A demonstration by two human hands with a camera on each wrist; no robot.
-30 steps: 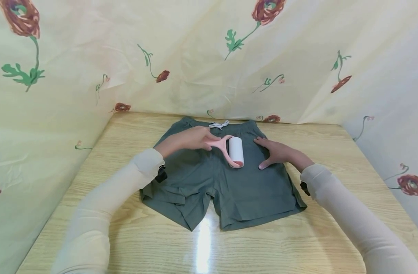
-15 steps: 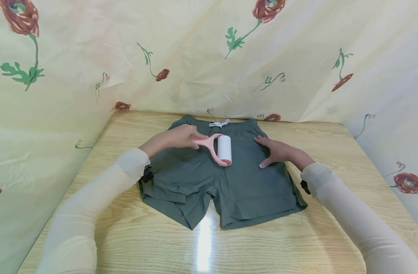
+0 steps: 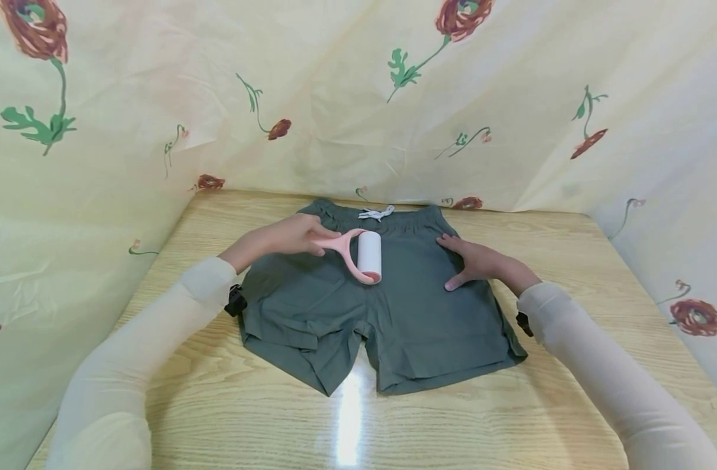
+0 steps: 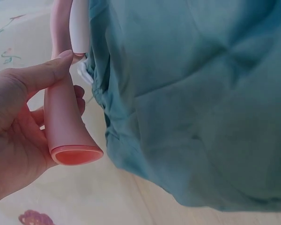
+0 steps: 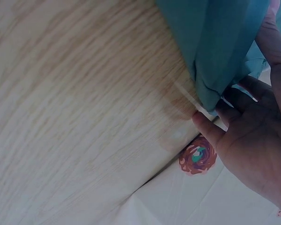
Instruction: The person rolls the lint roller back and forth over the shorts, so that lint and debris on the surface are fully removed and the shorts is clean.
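Note:
Dark green shorts (image 3: 417, 326) lie spread flat, waistband at the far side and a white drawstring (image 3: 376, 213) tied there. My left hand (image 3: 296, 235) grips the pink handle of a lint roller (image 3: 369, 254); its white roll rests on the shorts just below the drawstring, near the middle. In the left wrist view my thumb and fingers wrap the handle (image 4: 65, 112), and its hollow end points toward the camera. My right hand (image 3: 476, 260) rests with fingers spread on the right side of the shorts, near the outer seam. In the right wrist view its fingers lie along the cloth's edge.
The shorts lie on a light wood-grain table (image 3: 264, 424). A cream curtain with red flowers (image 3: 335, 130) hangs along the back and both sides, close to the table's edges. Black camera straps sit at both wrists.
My left hand has drawn the lint roller leftward across the shorts, from the right leg's upper part to the middle. The right hand has stayed in place.

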